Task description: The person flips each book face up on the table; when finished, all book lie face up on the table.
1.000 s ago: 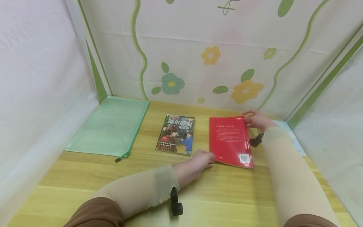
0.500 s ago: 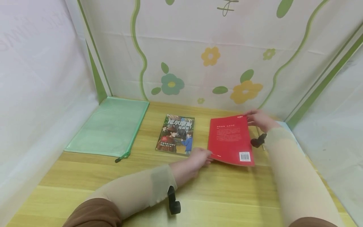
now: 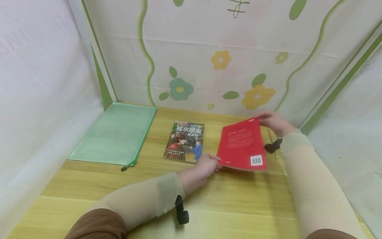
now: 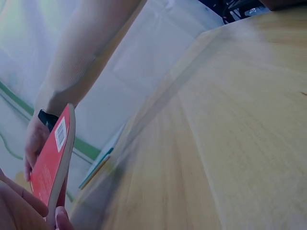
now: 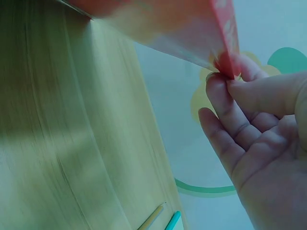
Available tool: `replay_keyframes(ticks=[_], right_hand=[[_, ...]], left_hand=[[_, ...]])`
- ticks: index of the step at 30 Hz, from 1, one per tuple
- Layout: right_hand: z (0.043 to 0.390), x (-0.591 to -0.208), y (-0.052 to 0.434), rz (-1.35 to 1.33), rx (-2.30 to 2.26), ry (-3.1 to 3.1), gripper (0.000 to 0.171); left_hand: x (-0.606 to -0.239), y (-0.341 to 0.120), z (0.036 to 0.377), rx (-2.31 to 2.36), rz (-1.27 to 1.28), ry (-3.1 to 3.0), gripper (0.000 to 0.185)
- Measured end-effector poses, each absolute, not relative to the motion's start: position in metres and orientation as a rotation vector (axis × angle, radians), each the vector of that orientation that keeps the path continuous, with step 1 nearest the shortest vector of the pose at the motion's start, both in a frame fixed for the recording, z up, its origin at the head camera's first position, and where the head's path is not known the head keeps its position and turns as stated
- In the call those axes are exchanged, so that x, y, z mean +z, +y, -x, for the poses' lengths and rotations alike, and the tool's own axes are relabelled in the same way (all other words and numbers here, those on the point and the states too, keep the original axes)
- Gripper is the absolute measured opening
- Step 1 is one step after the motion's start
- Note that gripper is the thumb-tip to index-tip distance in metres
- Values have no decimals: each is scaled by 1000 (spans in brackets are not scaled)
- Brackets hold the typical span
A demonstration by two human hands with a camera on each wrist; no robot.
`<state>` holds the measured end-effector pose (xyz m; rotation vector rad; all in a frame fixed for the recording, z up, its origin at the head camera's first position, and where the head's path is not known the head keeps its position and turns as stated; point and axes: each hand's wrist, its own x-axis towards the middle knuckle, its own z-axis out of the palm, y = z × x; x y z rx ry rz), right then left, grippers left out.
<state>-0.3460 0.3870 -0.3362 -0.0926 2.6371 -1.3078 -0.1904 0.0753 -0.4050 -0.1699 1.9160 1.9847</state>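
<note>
A red book (image 3: 243, 142) with a white barcode label hangs tilted above the table, its far right corner raised. My left hand (image 3: 206, 167) pinches its near left corner; in the left wrist view the fingers (image 4: 24, 201) lie on the red cover and the thumb shows at the page edge. My right hand (image 3: 275, 122) holds the far right corner, pinched between thumb and fingertips in the right wrist view, the other fingers (image 5: 223, 139) loosely bent. Left of the red book lies a comic-style paperback (image 3: 185, 142), flat and face up, close to my left hand.
A green zip pouch (image 3: 113, 132) lies flat at the far left. Near the right wall are a yellow pencil-like stick (image 5: 152, 216) and a teal one (image 5: 173, 220). Fabric walls border the wooden table (image 3: 238, 205) at back and sides.
The red book has tilted, its right side lifting as the right hand moves slightly up and right. My left hand has shifted a little left with its corner. Paperback and pouch stay put.
</note>
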Motion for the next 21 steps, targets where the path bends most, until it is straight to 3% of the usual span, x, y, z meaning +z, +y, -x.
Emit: replay_keyframes(ticks=[9,21], right_hand=[[340,-325,383,151,-1204,2685,35],[340,-321,376,226,-1230,2715,33]], left_hand=[[-404,74,191,1981,178,1946,25],[-401,73,193,2101,217,1888,33]])
